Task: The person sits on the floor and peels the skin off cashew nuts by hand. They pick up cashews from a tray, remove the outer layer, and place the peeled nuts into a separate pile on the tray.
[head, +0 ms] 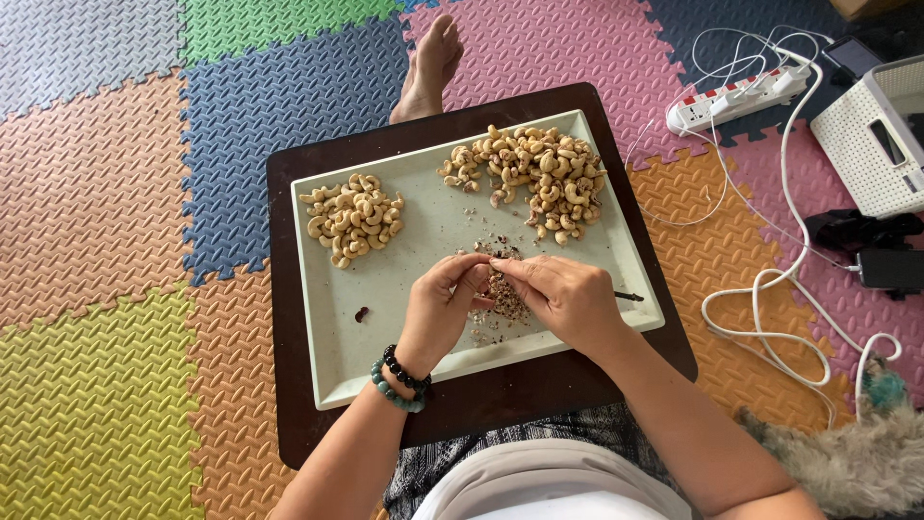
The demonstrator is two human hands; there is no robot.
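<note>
Both hands, left (pixel 445 300) and right (pixel 563 294), pinch one cashew (pixel 484 262) in their fingertips: light, brittle, best gripped at its ends.

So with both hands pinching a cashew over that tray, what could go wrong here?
1. The skin scraps pile right under the left hand and right hand; flakes could scatter toward the smaller cashew pile.
2. The larger cashew pile crowds the tray far rim, so a nudge might spill nuts.
3. The tray sits on a dark board over the lap; a knee shift could tip it.
</note>
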